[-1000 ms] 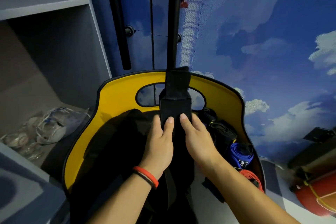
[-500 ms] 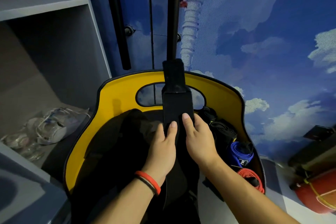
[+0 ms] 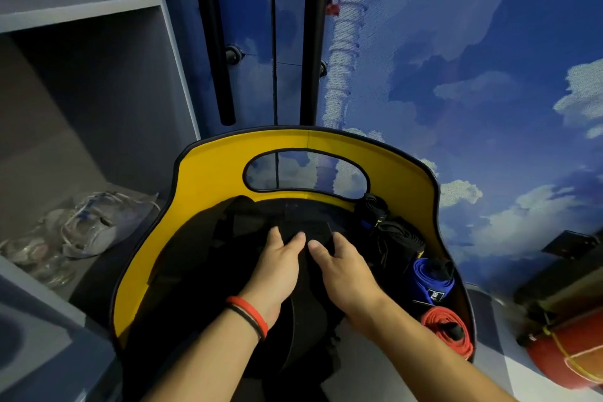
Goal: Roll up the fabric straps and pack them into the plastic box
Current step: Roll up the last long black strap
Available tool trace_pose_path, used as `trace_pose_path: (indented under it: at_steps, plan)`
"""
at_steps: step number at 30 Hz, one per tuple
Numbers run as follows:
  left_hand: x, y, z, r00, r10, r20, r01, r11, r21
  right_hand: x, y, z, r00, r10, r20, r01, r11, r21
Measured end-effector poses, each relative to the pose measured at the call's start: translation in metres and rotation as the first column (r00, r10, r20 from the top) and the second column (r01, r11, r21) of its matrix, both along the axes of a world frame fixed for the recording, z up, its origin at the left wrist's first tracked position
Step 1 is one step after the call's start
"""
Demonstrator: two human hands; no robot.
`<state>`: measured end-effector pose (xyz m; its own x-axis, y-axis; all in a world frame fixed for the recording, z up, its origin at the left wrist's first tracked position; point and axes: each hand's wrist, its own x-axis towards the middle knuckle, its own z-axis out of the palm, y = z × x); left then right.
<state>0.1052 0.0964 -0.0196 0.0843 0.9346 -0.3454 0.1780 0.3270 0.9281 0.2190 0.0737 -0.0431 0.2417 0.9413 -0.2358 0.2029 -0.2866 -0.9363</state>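
We start far left with a grey shelf unit (image 3: 98, 6); clear plastic bags (image 3: 78, 232) lie crumpled on its lower shelf. Just right of it, two black vertical bars (image 3: 212, 42) run down a blue door printed with clouds (image 3: 456, 75).

In the centre sits the plastic box (image 3: 208, 179), yellow inside with a black rim and an oval handle cut-out in the far wall. We see dark fabric filling its left and middle; detail there is too dark to tell.

The left hand (image 3: 277, 274), with red and black wristbands (image 3: 249, 312), is palm down over the middle of the box. Its thumb lies on top of the black strap (image 3: 306, 320) and its fingers curl over the strap's far, bunched end, so it is gripping the strap.

The strap runs from that bunched end under both hands toward us, between the two wrists, and hangs over the box's near edge.

The right hand (image 3: 347, 277) sits just beside the left, thumbs almost touching, and grips the same end in the same way.

Right of the hands, along the box's right wall, we see a black roll (image 3: 398, 241) far, a blue roll (image 3: 430, 277) in the middle and a red roll (image 3: 447, 330) near, close together.

Outside the box at far right lies a red cylinder (image 3: 561, 359).
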Motion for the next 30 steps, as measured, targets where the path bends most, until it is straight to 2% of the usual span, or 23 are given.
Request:
trace_pose_path:
  at_steps: [5, 7, 11, 14, 15, 19, 25, 28, 30]
  plan:
    - [-0.002, 0.012, -0.012, 0.998, -0.057, 0.007, 0.056, 0.993, 0.103, 0.0, -0.004, 0.0, 0.994, -0.037, -0.105, 0.027, 0.996, -0.087]
    - [-0.003, 0.018, -0.025, 0.997, -0.082, 0.011, 0.08, 0.992, 0.094, -0.003, -0.015, -0.01, 0.988, -0.048, -0.144, 0.021, 0.983, -0.183]
    - [-0.001, 0.026, -0.059, 0.997, -0.069, -0.047, 0.067, 0.997, -0.04, -0.004, -0.026, -0.041, 0.994, -0.024, -0.104, -0.02, 0.916, -0.402]
    - [0.009, 0.021, -0.088, 0.986, -0.075, -0.152, 0.041, 0.975, -0.217, 0.005, -0.022, -0.068, 0.992, -0.07, -0.104, 0.011, 0.876, -0.482]
    - [0.013, 0.02, -0.095, 0.98, -0.082, -0.179, 0.04, 0.972, -0.231, 0.009, -0.021, -0.079, 0.993, -0.072, -0.096, 0.014, 0.862, -0.507]
    - [0.024, 0.017, -0.093, 0.952, -0.14, -0.272, 0.068, 0.964, -0.258, 0.019, -0.013, -0.091, 0.986, -0.093, -0.14, 0.015, 0.879, -0.477]
    - [0.014, 0.021, -0.088, 0.969, -0.153, -0.196, 0.072, 0.928, -0.366, 0.016, -0.002, -0.075, 0.963, -0.174, -0.204, 0.074, 0.903, -0.422]
    - [0.006, 0.029, -0.09, 0.986, -0.084, -0.141, 0.03, 0.936, -0.35, 0.013, -0.004, -0.068, 0.943, -0.163, -0.291, 0.0, 0.872, -0.489]
    - [0.003, 0.032, -0.091, 0.992, -0.047, -0.12, 0.004, 0.942, -0.335, 0.011, -0.009, -0.069, 0.956, -0.095, -0.278, -0.062, 0.859, -0.509]
